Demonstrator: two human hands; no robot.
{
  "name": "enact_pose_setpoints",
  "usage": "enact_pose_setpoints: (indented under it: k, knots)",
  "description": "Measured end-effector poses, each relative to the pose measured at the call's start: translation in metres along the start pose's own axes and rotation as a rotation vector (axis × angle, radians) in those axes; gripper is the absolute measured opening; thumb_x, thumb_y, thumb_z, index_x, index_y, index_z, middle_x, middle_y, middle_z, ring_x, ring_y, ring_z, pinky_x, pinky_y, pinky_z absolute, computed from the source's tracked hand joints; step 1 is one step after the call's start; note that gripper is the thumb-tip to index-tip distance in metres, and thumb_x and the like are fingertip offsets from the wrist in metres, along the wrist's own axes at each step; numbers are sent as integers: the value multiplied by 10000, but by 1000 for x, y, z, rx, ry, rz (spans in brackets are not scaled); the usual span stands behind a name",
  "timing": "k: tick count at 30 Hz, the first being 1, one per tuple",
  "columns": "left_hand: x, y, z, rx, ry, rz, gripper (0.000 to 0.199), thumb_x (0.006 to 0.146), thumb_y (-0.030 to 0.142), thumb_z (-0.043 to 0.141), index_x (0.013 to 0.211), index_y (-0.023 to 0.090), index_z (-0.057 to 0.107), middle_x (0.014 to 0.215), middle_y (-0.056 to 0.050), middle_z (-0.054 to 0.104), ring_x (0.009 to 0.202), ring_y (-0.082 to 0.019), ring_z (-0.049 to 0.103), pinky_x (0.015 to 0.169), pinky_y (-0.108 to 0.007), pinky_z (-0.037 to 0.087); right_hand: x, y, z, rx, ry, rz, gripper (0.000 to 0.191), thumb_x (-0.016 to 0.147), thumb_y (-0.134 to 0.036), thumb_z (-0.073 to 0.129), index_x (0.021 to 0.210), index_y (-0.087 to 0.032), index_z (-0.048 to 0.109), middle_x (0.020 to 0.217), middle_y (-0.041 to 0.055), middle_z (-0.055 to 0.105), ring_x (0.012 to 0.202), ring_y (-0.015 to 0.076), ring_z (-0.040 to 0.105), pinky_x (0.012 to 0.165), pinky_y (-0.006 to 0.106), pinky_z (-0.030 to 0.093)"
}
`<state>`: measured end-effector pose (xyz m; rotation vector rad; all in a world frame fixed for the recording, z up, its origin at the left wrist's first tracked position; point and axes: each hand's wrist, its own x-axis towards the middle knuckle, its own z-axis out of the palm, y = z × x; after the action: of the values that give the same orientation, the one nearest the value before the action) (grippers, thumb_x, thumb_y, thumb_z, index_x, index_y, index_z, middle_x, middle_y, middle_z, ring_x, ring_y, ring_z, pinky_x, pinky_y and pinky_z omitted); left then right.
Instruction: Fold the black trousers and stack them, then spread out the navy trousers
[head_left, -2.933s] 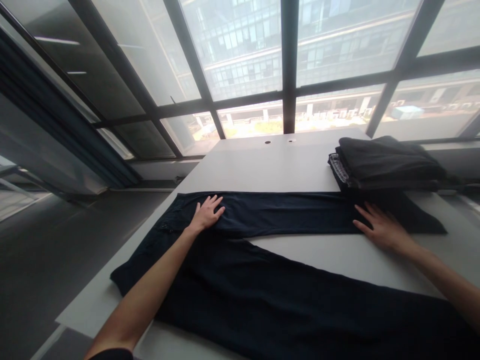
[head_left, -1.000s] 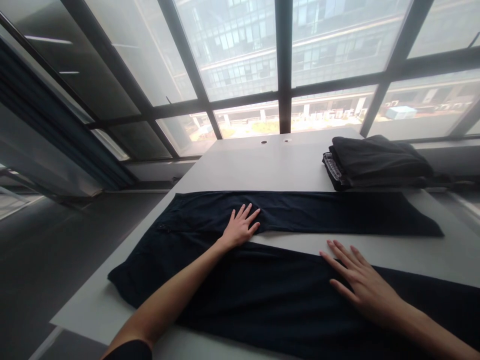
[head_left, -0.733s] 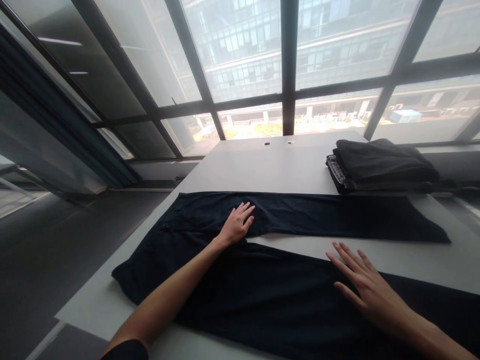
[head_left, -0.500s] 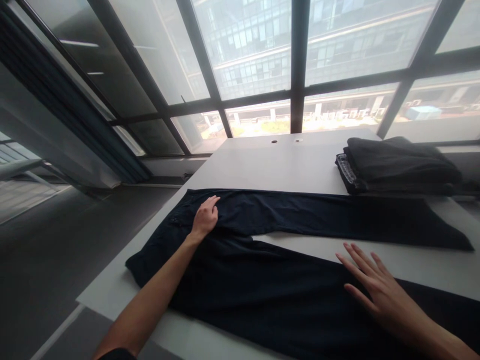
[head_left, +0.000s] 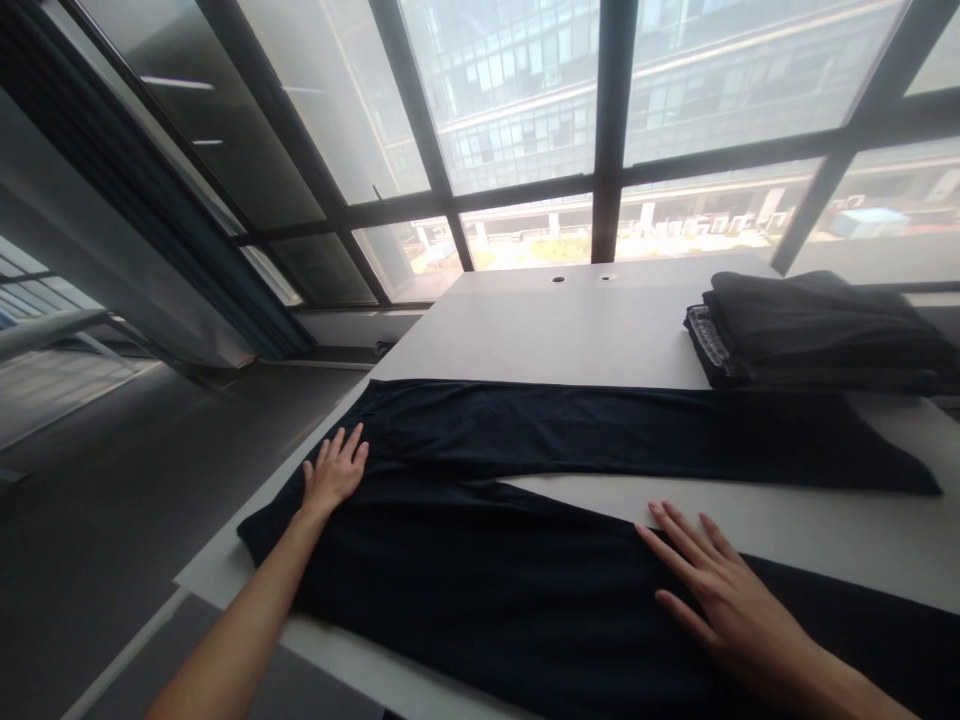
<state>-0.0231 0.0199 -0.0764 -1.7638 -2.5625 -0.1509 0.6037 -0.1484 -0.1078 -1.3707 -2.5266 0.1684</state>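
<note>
Dark navy trousers (head_left: 480, 560) lie spread across a white table (head_left: 540, 330), waist at the left and both legs stretching right with a gap between them. Near the waistband my left hand (head_left: 335, 470) rests on the cloth, open, fingers apart. My right hand (head_left: 720, 585) is over the nearer leg, open and flat, its fingertips at that leg's inner edge. Neither hand grips the fabric. The nearer leg's end runs out of view at the right, partly behind my right forearm.
A pile of folded dark clothes (head_left: 825, 330) sits at the table's back right. Two small round holes are in the tabletop near the window (head_left: 517, 100). Beyond the table's left edge are grey floor (head_left: 97, 480) and a dark curtain (head_left: 180, 200).
My left hand has slid left and toward me, from the upper part of the trousers to the waistband. My right hand has shifted a little left. The view has turned slightly.
</note>
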Motion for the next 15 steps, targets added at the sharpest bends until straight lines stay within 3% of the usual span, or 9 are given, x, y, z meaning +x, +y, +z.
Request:
enact_pose_setpoints:
  k: [3, 6, 10, 15]
  knots:
    - [3, -9, -4, 4, -25, -22, 697, 991, 626, 140, 1615, 329, 236, 1687, -89, 195, 1527, -379, 199, 1156, -707, 164, 4, -10, 1, 10, 9, -5, 722, 1013, -503, 464, 1631, -358, 118, 1662, 58, 169, 1502, 329, 255, 1201, 617, 252]
    - [3, 1, -10, 13, -29, -4, 716, 980, 657, 182, 1612, 327, 249, 1688, -102, 187, 1531, -403, 161, 1148, -722, 156, 11, -5, -2, 15, 25, 14, 707, 1016, -509, 455, 1630, -354, 141, 1664, 51, 173, 1507, 311, 254, 1211, 594, 245]
    - [-1, 49, -14, 57, 26, 160, 715, 968, 691, 233, 1591, 348, 310, 1702, -61, 127, 1542, -423, 29, 1145, -746, 81, 33, 30, -10, -35, 77, 122, 649, 1026, -533, 404, 1616, -312, 247, 1667, 54, 183, 1528, 285, 203, 1219, 574, 219]
    - [11, 119, -4, 56, -121, 405, 677, 979, 669, 266, 1587, 373, 298, 1697, -33, 146, 1552, -372, 73, 1161, -708, 136, 63, 101, -20, -125, 91, 390, 618, 1037, -539, 304, 1577, -246, 365, 1669, 79, 180, 1544, 285, 136, 1214, 589, 189]
